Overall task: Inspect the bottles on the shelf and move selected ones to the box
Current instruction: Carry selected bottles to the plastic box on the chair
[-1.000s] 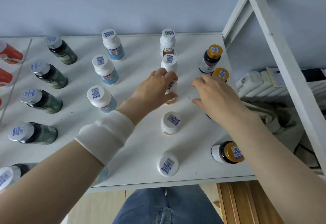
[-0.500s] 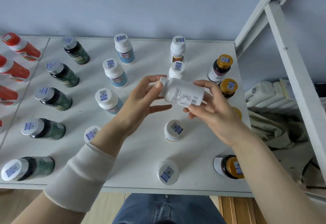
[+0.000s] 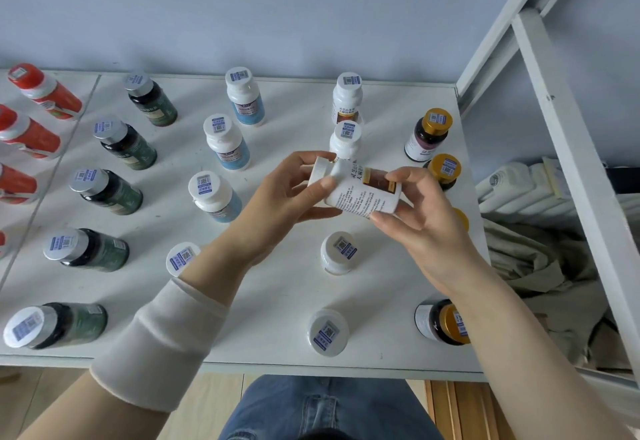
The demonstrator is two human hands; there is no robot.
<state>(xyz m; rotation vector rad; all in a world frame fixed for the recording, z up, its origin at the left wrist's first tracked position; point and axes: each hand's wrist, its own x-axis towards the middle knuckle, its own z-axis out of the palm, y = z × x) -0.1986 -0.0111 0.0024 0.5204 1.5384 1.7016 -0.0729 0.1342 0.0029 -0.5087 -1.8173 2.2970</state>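
Inspect step: white bottle (image 3: 360,194) held sideways above shelf (image 3: 277,301), mid-right, L hand (image 3: 287,200) gripping cap end, R hand (image 3: 422,221) gripping base, label txt up; next = read, then decide keep vs box (box not in view).

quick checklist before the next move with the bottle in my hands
1. Grip: ok, left hand holds the cap end of the white bottle, right hand holds its base.
2. Cap on: ok.
3. Label readable: ok, printed text faces up.
4. Clear of the shelf: ok, held sideways above the standing bottles.
5. Box in reach: cannot tell, no box in view.
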